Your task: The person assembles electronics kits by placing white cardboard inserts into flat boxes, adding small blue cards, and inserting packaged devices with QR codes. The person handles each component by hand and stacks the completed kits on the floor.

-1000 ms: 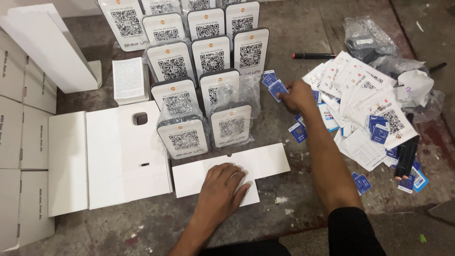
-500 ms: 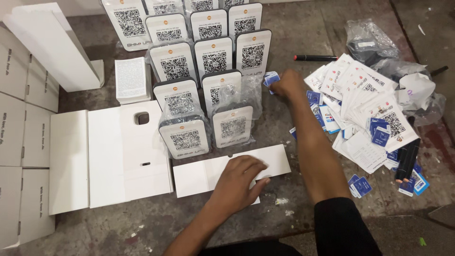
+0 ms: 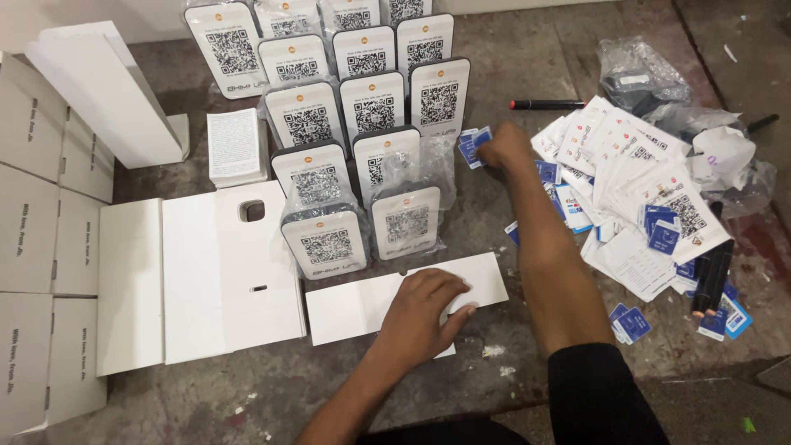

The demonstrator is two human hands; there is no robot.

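Observation:
My left hand (image 3: 427, 315) lies flat on a long white cardboard strip (image 3: 354, 306) on the worn grey floor, fingers spread and pressing it down. My right hand (image 3: 504, 148) reaches forward and pinches a small blue card (image 3: 474, 145) beside the rows of white code-printed stands (image 3: 375, 111). The nearest stands (image 3: 325, 241) are wrapped in clear plastic and stand just beyond the strip.
A flattened white box blank (image 3: 218, 276) lies left of the strip, with stacked folded white boxes (image 3: 37, 239) at the far left. A heap of printed leaflets and blue cards (image 3: 638, 194) sits right, with black markers (image 3: 710, 276), a red-tipped pen (image 3: 548, 105) and plastic bags (image 3: 638, 78).
My right hand moved forward and left from the leaflet heap toward the stands, carrying the blue card. My left hand slid right along the white strip.

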